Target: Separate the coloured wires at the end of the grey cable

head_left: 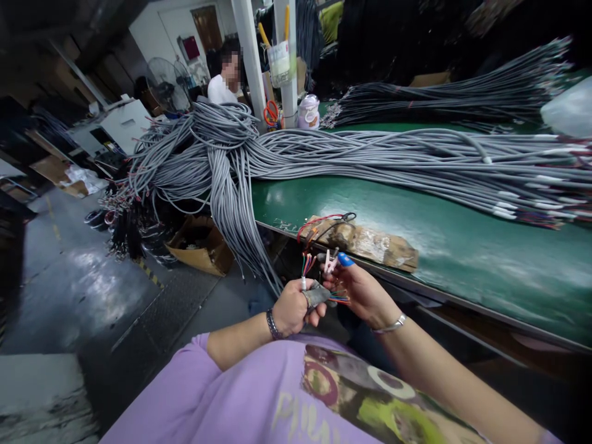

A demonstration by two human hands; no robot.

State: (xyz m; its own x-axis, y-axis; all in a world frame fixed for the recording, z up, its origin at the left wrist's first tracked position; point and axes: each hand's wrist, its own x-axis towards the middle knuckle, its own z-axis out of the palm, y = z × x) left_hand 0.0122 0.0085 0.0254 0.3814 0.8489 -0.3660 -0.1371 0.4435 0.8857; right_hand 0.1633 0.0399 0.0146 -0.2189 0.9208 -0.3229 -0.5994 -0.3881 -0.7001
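My left hand (292,308) is closed round the end of a grey cable (318,295), with its coloured wire ends (307,264) fanned out above the fist. My right hand (361,290) is pinched on a small white connector (330,261) and on some coloured wires beside it; a blue cap (345,259) covers one fingertip. Both hands are close together in front of my chest, just off the edge of the green bench (416,216). A worn cardboard strip (370,243) with red and black wires (324,221) lies on the bench right behind the hands.
A large bundle of grey cables (370,157) lies across the bench and hangs off its left end toward the floor. A second bundle (462,92) lies farther back. A cardboard box (198,243) sits on the floor. Another person (224,80) sits at the far end near fans and a white post.
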